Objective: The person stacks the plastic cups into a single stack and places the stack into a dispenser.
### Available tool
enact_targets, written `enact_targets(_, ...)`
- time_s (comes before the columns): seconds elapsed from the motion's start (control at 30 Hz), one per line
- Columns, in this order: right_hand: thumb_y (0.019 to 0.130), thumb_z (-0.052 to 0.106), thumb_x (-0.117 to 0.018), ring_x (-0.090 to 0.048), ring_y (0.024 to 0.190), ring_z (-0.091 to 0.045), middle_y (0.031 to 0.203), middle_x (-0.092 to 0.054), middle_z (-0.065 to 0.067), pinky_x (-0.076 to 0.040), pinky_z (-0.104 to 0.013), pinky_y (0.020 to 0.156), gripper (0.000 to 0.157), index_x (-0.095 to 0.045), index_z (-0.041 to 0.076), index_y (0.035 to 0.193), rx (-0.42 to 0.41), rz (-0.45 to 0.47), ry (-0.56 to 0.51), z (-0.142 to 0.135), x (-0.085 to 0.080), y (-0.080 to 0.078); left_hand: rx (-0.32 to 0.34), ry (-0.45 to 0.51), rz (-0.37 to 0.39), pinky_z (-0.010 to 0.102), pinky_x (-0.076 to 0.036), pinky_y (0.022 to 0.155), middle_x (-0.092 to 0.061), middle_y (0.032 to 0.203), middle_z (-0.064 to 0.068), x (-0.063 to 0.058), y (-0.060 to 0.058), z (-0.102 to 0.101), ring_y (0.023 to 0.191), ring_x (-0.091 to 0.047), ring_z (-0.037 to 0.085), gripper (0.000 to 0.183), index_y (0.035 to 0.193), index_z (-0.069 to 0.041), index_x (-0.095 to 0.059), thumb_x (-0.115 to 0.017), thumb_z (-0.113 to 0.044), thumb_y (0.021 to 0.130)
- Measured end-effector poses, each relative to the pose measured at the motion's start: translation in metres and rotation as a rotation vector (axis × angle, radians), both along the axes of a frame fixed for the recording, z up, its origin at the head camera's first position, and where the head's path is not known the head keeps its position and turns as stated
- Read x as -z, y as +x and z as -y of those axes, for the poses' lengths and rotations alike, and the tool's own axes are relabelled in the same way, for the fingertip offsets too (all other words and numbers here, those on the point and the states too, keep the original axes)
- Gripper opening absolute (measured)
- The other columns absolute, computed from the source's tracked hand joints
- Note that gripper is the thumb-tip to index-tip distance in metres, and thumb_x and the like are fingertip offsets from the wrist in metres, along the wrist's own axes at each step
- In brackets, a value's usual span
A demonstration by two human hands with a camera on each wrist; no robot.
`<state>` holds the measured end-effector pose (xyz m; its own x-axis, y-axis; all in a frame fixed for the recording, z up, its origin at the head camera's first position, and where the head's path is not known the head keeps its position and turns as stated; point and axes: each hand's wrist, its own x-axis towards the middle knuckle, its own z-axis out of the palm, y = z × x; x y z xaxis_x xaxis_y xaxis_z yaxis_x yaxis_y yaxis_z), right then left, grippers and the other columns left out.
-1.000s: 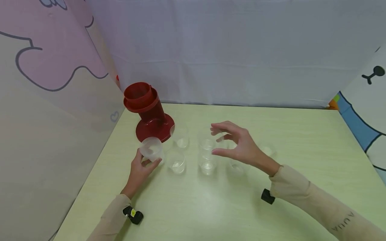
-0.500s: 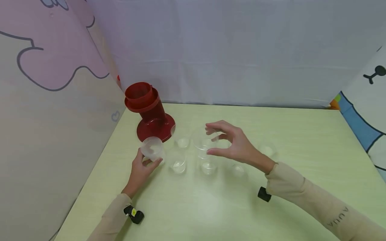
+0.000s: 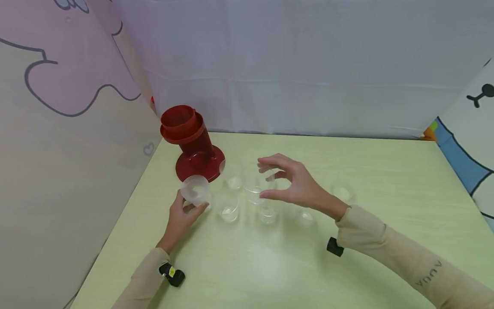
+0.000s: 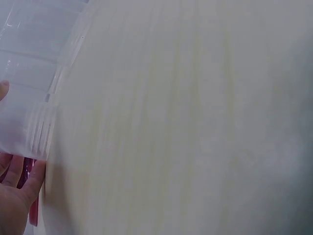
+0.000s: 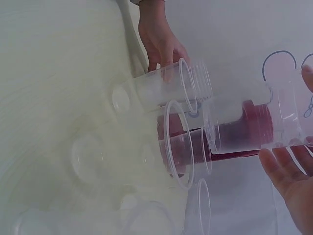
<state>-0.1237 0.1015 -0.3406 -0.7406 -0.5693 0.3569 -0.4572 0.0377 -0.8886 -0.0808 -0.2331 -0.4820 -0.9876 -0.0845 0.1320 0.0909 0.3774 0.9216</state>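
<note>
My left hand (image 3: 184, 216) grips a nested stack of clear plastic cups (image 3: 195, 190), fingers and thumb around its side. In the left wrist view the close-set rims of the stack (image 4: 41, 129) show at the left edge. On the right, my right hand (image 3: 295, 182) holds a clear plastic cup (image 5: 239, 125) between curled fingers and thumb, raised above other cups. Below it stand several clear cups, among them a front-left cup (image 3: 229, 211), a middle cup (image 3: 267, 213) and a back-left cup (image 3: 233, 182). Their see-through walls overlap in the head view.
A red plastic stand (image 3: 198, 163) with a round base and wide cup-like top rises behind my left hand. Faint clear cups also stand at front right (image 3: 305, 218) and far right (image 3: 342, 193). White cloth (image 3: 289, 68) hangs behind the pale table (image 3: 247, 274).
My right hand has moved left with its cup, which now sits over the middle cups. My left hand keeps its grip on the stack, almost still.
</note>
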Motion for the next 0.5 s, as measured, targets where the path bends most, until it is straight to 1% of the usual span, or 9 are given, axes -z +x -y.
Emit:
enact_targets(0.1, 0.07, 0.0, -0.082, -0.056, 0.108, -0.02, 0.122, -0.056, -0.005, -0.053, -0.044, 0.087, 0.069, -0.052, 0.006, 0.132, -0.008, -0.004, -0.004, 0.001, -0.001, -0.001, 0.0, -0.006, 0.004, 0.033, -0.047, 0.095, -0.046, 0.133, 0.005, 0.0, 0.0, -0.001, 0.12, -0.045, 0.021, 0.073, 0.136, -0.012, -0.035, -0.079, -0.023, 0.078)
enact_targets(0.2, 0.069, 0.0, -0.082, -0.056, 0.108, -0.019, 0.121, -0.057, -0.004, -0.053, -0.045, 0.086, 0.068, -0.053, 0.007, 0.131, -0.017, -0.009, -0.011, 0.003, -0.001, -0.002, -0.001, -0.009, 0.007, 0.033, -0.047, 0.095, -0.046, 0.133, 0.005, 0.0, -0.001, -0.001, 0.121, -0.045, 0.021, 0.074, 0.137, -0.013, -0.035, -0.079, -0.025, 0.078)
enact_targets(0.37, 0.071, 0.005, -0.083, -0.057, 0.108, -0.018, 0.121, -0.057, -0.003, -0.053, -0.046, 0.085, 0.066, -0.054, 0.008, 0.13, -0.032, -0.021, -0.019, 0.008, 0.001, -0.004, -0.006, -0.018, -0.001, 0.032, -0.047, 0.095, -0.046, 0.133, 0.004, 0.002, -0.001, 0.0, 0.121, -0.045, 0.021, 0.073, 0.137, -0.015, -0.035, -0.079, -0.027, 0.078)
enact_targets(0.5, 0.072, 0.008, -0.083, -0.057, 0.108, -0.017, 0.121, -0.057, -0.002, -0.054, -0.042, 0.085, 0.065, -0.054, 0.01, 0.131, -0.035, -0.022, -0.011, 0.012, 0.002, -0.004, -0.009, -0.013, 0.004, 0.032, -0.047, 0.095, -0.046, 0.133, 0.005, 0.002, -0.001, 0.0, 0.121, -0.045, 0.02, 0.073, 0.137, -0.015, -0.036, -0.079, -0.025, 0.078)
